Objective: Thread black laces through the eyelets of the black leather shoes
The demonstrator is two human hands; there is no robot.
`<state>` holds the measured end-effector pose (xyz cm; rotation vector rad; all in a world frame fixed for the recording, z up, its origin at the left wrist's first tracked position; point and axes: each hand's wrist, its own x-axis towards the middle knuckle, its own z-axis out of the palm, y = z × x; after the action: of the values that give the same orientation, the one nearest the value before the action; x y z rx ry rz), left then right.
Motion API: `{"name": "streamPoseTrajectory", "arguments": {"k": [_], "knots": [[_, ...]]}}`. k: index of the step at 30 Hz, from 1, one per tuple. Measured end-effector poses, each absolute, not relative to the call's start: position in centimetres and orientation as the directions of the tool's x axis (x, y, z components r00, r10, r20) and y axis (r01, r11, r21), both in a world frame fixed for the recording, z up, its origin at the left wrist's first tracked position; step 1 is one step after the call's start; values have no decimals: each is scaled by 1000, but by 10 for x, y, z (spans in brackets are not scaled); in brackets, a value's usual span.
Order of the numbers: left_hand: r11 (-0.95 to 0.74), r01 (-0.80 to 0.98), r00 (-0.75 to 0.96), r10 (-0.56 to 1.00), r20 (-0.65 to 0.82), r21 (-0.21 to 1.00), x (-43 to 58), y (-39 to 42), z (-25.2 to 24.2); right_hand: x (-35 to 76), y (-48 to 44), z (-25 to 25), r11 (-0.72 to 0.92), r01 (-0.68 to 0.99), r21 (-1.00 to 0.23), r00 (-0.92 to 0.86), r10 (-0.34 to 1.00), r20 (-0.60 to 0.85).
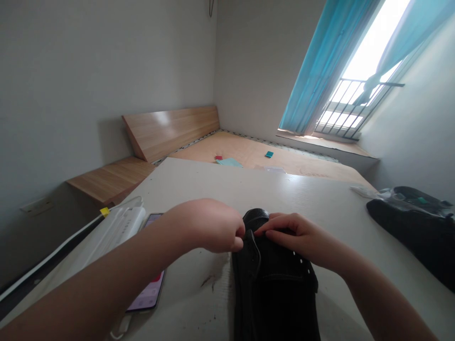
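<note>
The left hand [209, 227], closed to a fist, pinches the lace [253, 248] while the right hand [298, 237] lies open with fingers flat on the black shoe [273, 284], which sits between and beneath both hands on the table [284, 189], its long axis running away from the person, toe pointing toward the far edge.

Phone [149, 293] beside white power strip [117, 227] — black bag [419, 232] far right.
</note>
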<state>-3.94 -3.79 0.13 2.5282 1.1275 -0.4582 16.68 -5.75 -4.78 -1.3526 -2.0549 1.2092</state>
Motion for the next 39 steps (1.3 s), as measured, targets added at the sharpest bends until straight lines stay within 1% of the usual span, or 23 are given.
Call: {"name": "streamPoseTrajectory", "arguments": {"k": [6, 11, 15, 19, 21, 22, 23, 25, 27, 29, 30, 32, 34, 35, 37, 39], "knots": [[-634, 748, 656, 662, -363, 197, -40, -36, 0, 166, -59, -47, 148, 516, -844, -443, 889, -116], [-641, 746, 659, 672, -338, 180, -33, -37, -6, 166, -58, -51, 146, 546, -825, -437, 890, -132], [-664, 738, 666, 688, -289, 119, -29, -41, -10, 162, -58, -51, 194, 612, -767, -422, 900, -109], [-663, 745, 654, 705, -274, 70, -28, -42, -8, 152, -64, -46, 285, 720, -633, -424, 902, -76], [-657, 751, 645, 711, -279, 64, -29, -42, -6, 148, -66, -43, 324, 750, -577, -420, 907, -35], [-655, 752, 644, 710, -285, 67, -31, -42, -4, 148, -67, -43, 327, 745, -581, -408, 913, -9], [-654, 753, 642, 707, -296, 70, -33, -42, -2, 150, -67, -43, 317, 722, -615, -392, 920, 14], [-649, 757, 632, 702, -327, 70, -38, -41, 3, 157, -64, -44, 268, 602, -753, -341, 938, 61], [-628, 777, 601, 717, -354, 47, -45, -40, 7, 169, -60, -42, 209, 399, -893, -249, 962, 114], [-581, 814, 543, 758, -361, 5, -51, -38, 9, 184, -55, -38, 181, 166, -969, -120, 979, 162], [-554, 833, 514, 782, -352, -14, -54, -36, 10, 191, -53, -34, 177, 58, -983, -51, 983, 174], [-510, 859, 472, 821, -321, -39, -58, -33, 8, 203, -51, -25, 186, -103, -977, 42, 982, 182], [-495, 868, 466, 839, -282, -38, -59, -31, 5, 210, -52, -17, 201, -201, -959, 96, 978, 185], [-504, 864, 482, 836, -263, -20, -58, -30, 4, 212, -54, -14, 219, -243, -945, 119, 974, 195], [-560, 824, 564, 796, -221, 85, -54, -30, 4, 214, -59, -8, 264, -334, -905, 164, 962, 220], [-635, 735, 674, 721, -157, 237, -48, -33, 7, 221, -66, -2, 345, -399, -850, 235, 934, 269]]}}
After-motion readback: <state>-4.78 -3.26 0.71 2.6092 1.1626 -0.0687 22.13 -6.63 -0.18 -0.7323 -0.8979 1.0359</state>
